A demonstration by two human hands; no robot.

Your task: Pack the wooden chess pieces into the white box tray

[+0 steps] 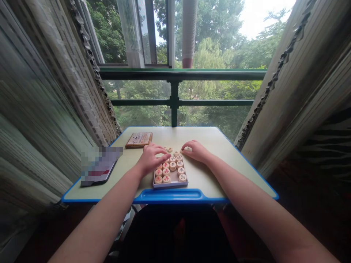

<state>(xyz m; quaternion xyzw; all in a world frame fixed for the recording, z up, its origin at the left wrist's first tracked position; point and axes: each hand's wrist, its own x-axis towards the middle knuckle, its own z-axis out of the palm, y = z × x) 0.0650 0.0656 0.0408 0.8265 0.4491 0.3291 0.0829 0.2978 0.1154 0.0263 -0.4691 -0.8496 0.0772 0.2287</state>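
A shallow white-edged box (172, 185) stands on the table in front of me, with several round wooden xiangqi pieces inside, red characters on the left and dark ones on the right. My left hand (150, 159) reaches over the box's left back part, fingers stretched and apart; it covers some pieces there. Behind the box, my right hand (196, 151) has its fingertips closed around a pale xiangqi piece (181, 151) at table level. Near it lie a loose xiangqi piece (176, 153) and another loose piece (170, 149).
The box's printed lid (139, 139) lies at the back left of the blue-rimmed table (241, 182). A phone-like dark flat object (102, 171), partly blurred out, rests at the left edge. A green railing (181, 74) and window stand behind, with curtains on both sides.
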